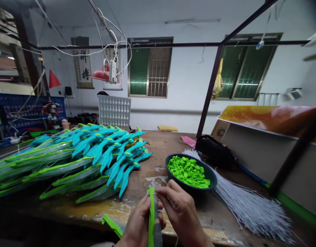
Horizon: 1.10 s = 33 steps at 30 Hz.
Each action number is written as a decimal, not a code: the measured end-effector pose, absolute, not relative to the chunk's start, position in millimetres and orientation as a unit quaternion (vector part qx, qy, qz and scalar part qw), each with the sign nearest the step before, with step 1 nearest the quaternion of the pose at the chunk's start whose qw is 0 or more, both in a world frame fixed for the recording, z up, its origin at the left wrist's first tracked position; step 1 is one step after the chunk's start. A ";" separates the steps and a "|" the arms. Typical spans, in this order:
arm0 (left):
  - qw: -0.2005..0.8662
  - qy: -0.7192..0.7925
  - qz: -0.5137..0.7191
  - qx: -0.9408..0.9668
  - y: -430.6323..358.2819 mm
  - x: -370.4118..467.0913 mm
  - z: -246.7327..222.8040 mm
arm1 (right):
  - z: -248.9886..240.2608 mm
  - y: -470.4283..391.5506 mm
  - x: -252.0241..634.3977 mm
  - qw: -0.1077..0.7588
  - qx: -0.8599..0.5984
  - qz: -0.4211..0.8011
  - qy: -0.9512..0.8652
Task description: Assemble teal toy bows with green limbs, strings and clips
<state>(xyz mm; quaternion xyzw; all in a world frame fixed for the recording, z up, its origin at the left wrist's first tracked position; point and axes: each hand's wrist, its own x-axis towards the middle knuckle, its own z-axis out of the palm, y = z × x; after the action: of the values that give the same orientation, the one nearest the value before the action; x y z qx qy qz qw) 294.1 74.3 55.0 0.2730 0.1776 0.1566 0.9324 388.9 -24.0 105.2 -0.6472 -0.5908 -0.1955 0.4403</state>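
Close to the table's front edge, my left hand [138, 219] is closed round a long bright-green strip [151, 219] with a translucent plastic part along its right side. The strip stands nearly upright, its tip pointing away from me. A thin white cord [152, 193] crosses just below that tip. My right hand [178, 207] pinches at the cord's right end, thumb and forefinger together; the fingertips cover what lies between them. Left of my hands, another green strip [112, 224] pokes up at the table edge.
A dark bowl [213, 178] of small green pieces [187, 171] stands beyond my right hand, beside a bundle of white cords [253, 206]. Turquoise-and-green pieces [104, 151] are heaped at left. A black bag [214, 149] lies behind the bowl, near a dark post [210, 85].
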 end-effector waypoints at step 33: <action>0.912 0.173 0.171 0.331 49.4 304.4 48.5 | 91.5 -43.6 392.0 0.314 -0.750 -0.237 -0.532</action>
<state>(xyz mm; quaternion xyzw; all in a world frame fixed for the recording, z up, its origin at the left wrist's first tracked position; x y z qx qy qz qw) 304.4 49.4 48.5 0.3305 0.1730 0.1714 0.9118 392.0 -43.6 91.5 -0.7502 -0.5317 -0.2368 0.3136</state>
